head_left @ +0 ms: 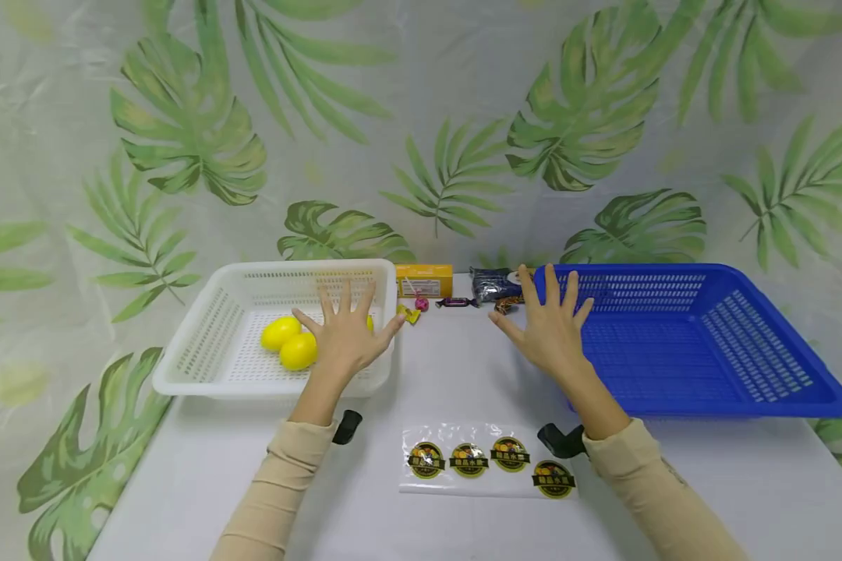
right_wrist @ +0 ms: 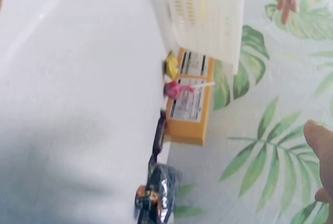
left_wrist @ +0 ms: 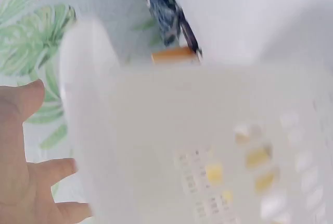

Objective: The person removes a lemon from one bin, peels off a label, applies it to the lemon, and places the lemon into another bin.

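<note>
My left hand (head_left: 347, 335) hovers with spread fingers over the right part of a white plastic basket (head_left: 182, 351), holding nothing. Inside that basket lie yellow lemons (head_left: 298, 352), one partly hidden behind the hand. My right hand (head_left: 550, 331), fingers also spread wide, is held above the left edge of a blue plastic basket (head_left: 673, 351) and grips nothing. No contents show in the visible part of the blue basket. Between the baskets, on the table in front of me, lies a clear plastic sheet (head_left: 477, 483) bearing several round black-and-gold stickers (head_left: 468, 460).
At the back, between the baskets, stand an orange-yellow box (head_left: 424, 280), a pink lollipop (head_left: 422, 304), a yellow-wrapped candy (head_left: 410, 314), a dark-wrapped candy (head_left: 458, 302), a brown-wrapped candy (head_left: 507, 305) and a dark plastic packet (head_left: 493, 284). A leaf-patterned curtain (head_left: 449, 93) hangs behind.
</note>
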`<state>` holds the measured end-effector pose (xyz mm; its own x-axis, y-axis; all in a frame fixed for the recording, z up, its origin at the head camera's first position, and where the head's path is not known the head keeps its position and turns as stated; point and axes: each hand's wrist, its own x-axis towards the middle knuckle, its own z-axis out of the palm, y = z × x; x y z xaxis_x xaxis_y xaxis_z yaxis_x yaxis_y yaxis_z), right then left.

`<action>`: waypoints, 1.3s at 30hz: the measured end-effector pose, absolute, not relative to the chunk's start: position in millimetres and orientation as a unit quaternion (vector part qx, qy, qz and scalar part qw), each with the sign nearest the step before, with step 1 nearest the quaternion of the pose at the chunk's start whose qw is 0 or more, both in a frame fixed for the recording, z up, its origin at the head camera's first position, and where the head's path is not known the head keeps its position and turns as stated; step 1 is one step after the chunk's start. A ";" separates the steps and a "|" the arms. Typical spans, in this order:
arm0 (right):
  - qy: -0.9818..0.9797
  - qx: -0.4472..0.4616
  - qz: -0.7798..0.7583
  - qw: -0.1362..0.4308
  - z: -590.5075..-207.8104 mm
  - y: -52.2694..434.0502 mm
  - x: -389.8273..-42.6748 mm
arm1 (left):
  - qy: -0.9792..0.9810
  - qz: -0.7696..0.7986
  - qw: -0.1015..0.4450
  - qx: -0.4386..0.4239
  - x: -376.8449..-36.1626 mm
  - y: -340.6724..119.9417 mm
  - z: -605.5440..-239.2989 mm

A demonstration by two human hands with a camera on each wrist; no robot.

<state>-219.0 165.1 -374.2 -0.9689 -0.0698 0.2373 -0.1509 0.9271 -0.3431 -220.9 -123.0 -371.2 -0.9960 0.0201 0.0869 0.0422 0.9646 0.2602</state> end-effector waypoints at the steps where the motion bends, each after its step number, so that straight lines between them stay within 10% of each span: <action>1: -0.974 0.065 0.187 0.107 -374.0 161.6 -220.2 | -0.991 -0.131 0.036 -0.013 -222.1 -130.0 -368.6; 22: -0.884 0.283 0.371 -0.045 -404.6 51.5 -261.8 | -0.957 -0.237 -0.166 -0.017 -277.5 -279.9 -350.0; 39: -0.875 0.267 0.396 -0.073 -424.5 18.5 -253.1 | -0.896 -0.310 -0.306 0.084 -291.8 -298.4 -374.3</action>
